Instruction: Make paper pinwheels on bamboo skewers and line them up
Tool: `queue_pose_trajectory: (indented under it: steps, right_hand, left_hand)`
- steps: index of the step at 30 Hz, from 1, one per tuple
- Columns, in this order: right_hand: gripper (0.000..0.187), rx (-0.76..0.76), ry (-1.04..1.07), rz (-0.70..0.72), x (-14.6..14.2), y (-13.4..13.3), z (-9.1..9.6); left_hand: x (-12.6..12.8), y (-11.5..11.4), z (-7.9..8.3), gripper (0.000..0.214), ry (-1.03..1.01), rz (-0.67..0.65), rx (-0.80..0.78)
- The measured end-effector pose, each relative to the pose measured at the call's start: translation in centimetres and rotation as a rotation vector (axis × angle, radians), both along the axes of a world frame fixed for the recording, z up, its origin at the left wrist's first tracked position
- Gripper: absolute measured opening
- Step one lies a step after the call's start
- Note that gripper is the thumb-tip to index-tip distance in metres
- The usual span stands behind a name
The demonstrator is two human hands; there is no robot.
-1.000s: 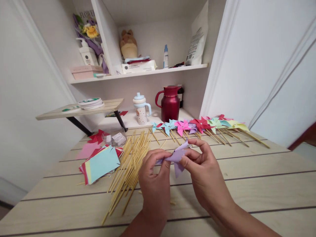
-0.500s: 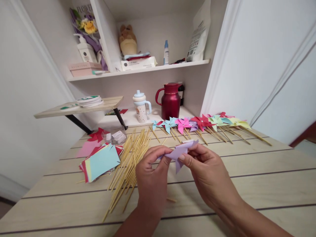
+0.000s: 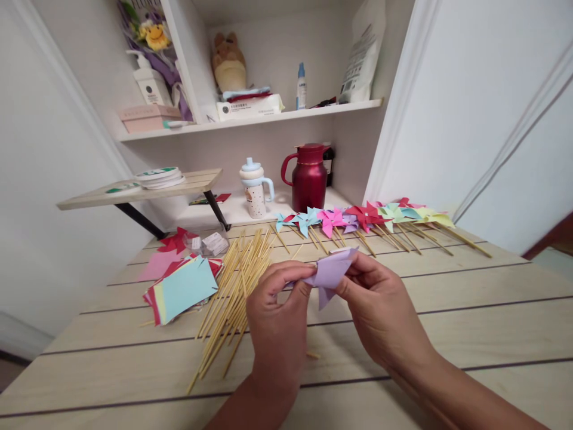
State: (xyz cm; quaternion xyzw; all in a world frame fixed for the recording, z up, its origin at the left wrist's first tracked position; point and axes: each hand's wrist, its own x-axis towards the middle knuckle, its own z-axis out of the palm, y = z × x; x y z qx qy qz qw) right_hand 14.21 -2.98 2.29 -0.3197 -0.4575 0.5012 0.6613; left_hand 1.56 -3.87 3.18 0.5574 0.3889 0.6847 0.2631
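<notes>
Between my two hands is a purple paper pinwheel [image 3: 333,270], its blades partly folded over and one point hanging down. My left hand [image 3: 280,316] pinches its left side between thumb and fingers. On the right side, my right hand [image 3: 380,301] grips the paper with thumb and fingertips. Just left of my left hand lies a loose pile of thin wooden sticks [image 3: 237,286]. Beyond the sticks is a stack of cut coloured paper sheets [image 3: 190,288], light blue on top. Whatever the fingertips cover at the pinwheel's centre is hidden.
Finished pinwheels on sticks [image 3: 369,220] lie in a row along the table's back. A red paper pinwheel [image 3: 178,240] and small clear boxes [image 3: 215,243] sit behind the sheets. A red jug [image 3: 310,179], a cup [image 3: 256,194] and a small raised shelf [image 3: 197,180] stand behind.
The purple paper has been turned slightly between my fingers, so a broader blade faces me. Both hands keep their hold. The whole view has shifted a little.
</notes>
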Motion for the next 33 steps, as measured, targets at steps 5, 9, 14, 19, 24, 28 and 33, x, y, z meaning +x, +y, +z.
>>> queue_pose_trajectory:
  steps: [5, 9, 14, 19, 24, 28, 33]
  right_hand:
    - [0.017, -0.004, 0.005, -0.018, 0.0, 0.1, -0.2]
    - [0.018, 0.002, 0.028, -0.021, -0.2, 0.4, -0.3]
    - [0.023, -0.018, -0.012, -0.032, -0.3, 0.7, -0.4]
    - [0.016, 0.066, -0.099, -0.069, 0.4, 0.6, -0.3]
    - [0.026, 0.317, -0.378, -0.223, 1.6, 0.0, -0.4]
    - [0.029, 0.482, -0.439, -0.265, 2.1, -0.2, -0.5]
    - [0.027, 0.559, -0.448, -0.243, 2.1, -0.1, -0.1]
  left_hand:
    - [0.1, 0.0, 0.0, 0.015, 0.034, 0.037, 0.028]
    - [0.1, 0.3, -0.1, 0.006, -0.023, -0.013, -0.146]
    - [0.2, 0.8, -0.6, 0.009, -0.108, -0.038, -0.282]
    - [0.2, 0.4, -0.5, 0.002, -0.029, -0.039, -0.164]
    - [-0.5, -0.6, 0.3, 0.023, 0.297, 0.138, 0.3]
    - [-1.2, -1.2, 0.5, 0.029, 0.488, 0.227, 0.497]
    - [-1.4, -1.3, 0.5, 0.029, 0.526, 0.251, 0.53]
